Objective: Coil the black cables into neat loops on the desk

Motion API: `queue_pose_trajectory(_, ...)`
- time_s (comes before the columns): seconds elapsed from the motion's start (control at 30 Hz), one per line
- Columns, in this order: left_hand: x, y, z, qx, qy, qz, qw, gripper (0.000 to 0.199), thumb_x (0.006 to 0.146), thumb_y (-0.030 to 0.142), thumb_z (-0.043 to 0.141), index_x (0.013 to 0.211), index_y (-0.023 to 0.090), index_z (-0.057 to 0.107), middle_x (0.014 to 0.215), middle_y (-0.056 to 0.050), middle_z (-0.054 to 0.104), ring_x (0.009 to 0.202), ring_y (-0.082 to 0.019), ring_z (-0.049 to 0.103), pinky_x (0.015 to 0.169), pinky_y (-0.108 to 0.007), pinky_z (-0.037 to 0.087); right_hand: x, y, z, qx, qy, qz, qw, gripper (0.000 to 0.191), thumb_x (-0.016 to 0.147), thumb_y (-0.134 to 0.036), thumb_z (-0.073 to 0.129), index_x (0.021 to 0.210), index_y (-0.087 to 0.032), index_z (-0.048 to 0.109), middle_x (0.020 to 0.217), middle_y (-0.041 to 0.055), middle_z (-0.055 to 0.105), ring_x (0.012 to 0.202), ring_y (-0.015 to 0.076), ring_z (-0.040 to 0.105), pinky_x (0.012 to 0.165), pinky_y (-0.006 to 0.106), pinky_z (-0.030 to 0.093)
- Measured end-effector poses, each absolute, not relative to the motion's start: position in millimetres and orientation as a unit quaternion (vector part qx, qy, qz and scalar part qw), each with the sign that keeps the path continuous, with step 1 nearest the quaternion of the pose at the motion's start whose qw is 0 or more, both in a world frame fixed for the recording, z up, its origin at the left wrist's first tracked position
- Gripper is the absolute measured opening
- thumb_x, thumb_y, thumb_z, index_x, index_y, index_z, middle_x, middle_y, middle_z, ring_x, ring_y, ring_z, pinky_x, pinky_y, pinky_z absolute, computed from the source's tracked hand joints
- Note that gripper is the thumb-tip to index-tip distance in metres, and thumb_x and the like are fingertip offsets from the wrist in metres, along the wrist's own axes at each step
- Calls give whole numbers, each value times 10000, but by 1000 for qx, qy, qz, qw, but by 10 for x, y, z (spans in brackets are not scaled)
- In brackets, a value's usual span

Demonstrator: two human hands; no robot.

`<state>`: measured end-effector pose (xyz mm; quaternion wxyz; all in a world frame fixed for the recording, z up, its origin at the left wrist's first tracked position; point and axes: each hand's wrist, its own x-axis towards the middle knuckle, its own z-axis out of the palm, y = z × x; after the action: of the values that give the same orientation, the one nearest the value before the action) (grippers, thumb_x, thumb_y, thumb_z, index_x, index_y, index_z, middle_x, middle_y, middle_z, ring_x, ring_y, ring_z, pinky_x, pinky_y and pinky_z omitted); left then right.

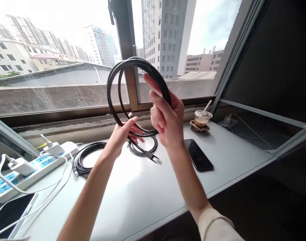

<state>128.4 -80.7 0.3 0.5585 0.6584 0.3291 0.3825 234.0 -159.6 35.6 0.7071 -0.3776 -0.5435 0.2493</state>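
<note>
A black network cable (pixel 154 71) is wound into a loose coil and held upright above the desk. My right hand (pixel 168 117) grips the coil's right side, its thumb and index finger around the strands. At the lower left of the loop, my left hand (pixel 122 135) has its thumb over the cable and its fingers behind it. One cable end hangs below the loop, with a clear plug (pixel 157 160) in a black boot. Beneath my hands, a smaller black cable coil (pixel 137 153) lies on the desk. A larger black cable coil (pixel 79 160) rests left of it.
On the white desk (pixel 142 201), a white power strip (pixel 34 174) with plugged-in chargers stands at left. A tablet-like device (pixel 12 214) lies before it. A black phone (pixel 199 155) lies at right, with an iced drink cup (pixel 202 117) behind it. A window runs along the back.
</note>
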Motion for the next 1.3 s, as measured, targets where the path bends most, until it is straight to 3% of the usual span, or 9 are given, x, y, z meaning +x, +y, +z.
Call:
queue_pose_trajectory(0.1, 1201, -849, 40, 691, 306, 281, 592, 451, 810, 527, 433, 696, 129, 612, 589, -94, 650, 546, -210, 639, 477, -261, 475, 2296, -1594, 328, -392, -563, 209, 697, 561, 812, -681, 430, 1201, -298, 558, 534, -26, 445, 371, 96, 277, 363, 279, 243)
queue_pose_trajectory(0.23, 1127, -865, 18, 692, 220, 125, 676, 501, 838, 567, 370, 842, 142, 636, 805, -119, 699, 657, -234, 666, 538, -294, 505, 2296, -1526, 249, -295, -599, 220, 711, 314, 787, -478, 587, 1011, -272, 663, 396, -87, 266, 311, 80, 206, 348, 266, 195)
queue_pose_trajectory(0.4, 1223, -747, -98, 616, 203, 325, 688, 300, 860, 344, 432, 955, 146, 636, 987, -91, 687, 907, -207, 645, 798, -304, 501, 2377, -1279, 198, -271, -532, 278, 753, 294, 742, -393, 577, 984, -239, 636, 371, -114, 187, 320, 85, 168, 347, 248, 193)
queue_pose_trajectory(0.53, 1105, -644, -27, 630, 248, 407, 613, 275, 831, 337, 485, 923, 132, 644, 1079, -89, 659, 980, -220, 612, 795, -303, 496, 2439, -1065, 185, -262, -480, 370, 751, 260, 704, -336, 598, 935, -217, 598, 428, -108, 230, 403, 81, 345, 433, 208, 349)
queue_pose_trajectory(0.63, 920, -648, 93, 653, 241, 430, 575, 245, 825, 368, 523, 834, 140, 612, 1016, -85, 680, 973, -225, 618, 834, -324, 479, 2458, -1005, 171, -254, -471, 409, 739, 444, 701, -308, 647, 1119, -206, 536, 547, -98, 401, 494, 73, 480, 541, 208, 456)
queue_pose_trajectory(0.73, 791, -674, 180, 646, 225, 468, 560, 244, 844, 406, 515, 778, 171, 513, 790, -51, 696, 913, -221, 646, 873, -346, 448, 2444, -1015, 158, -279, -482, 360, 748, 647, 684, -332, 707, 1261, -233, 432, 816, -49, 557, 511, 57, 517, 543, 221, 505)
queue_pose_trajectory(0.9, 711, -649, 224, 663, 289, 502, 475, 269, 902, 440, 384, 860, 185, 461, 436, 71, 491, 567, -205, 663, 693, -334, 479, 2402, -1096, 167, -346, -557, 190, 731, 816, 706, -401, 715, 1397, -334, 287, 1206, 52, 519, 537, 70, 547, 436, 228, 507)
queue_pose_trajectory(1.07, 674, -625, 200, 685, 288, 514, 429, 214, 885, 366, 421, 939, 166, 477, 414, 119, 299, 543, -201, 667, 566, -259, 483, 2363, -1187, 157, -380, -597, 67, 703, 626, 746, -394, 699, 1322, -340, 461, 1077, 55, 602, 471, 89, 452, 376, 265, 440)
queue_pose_trajectory(1.3, 744, -700, 134, 720, 243, 450, 469, 204, 933, 344, 344, 906, 171, 449, 441, 103, 371, 505, -133, 629, 557, -223, 491, 2271, -1402, 159, -413, -548, -70, 724, 441, 729, -330, 737, 1154, -364, 625, 894, 14, 667, 474, 113, 442, 407, 286, 361)
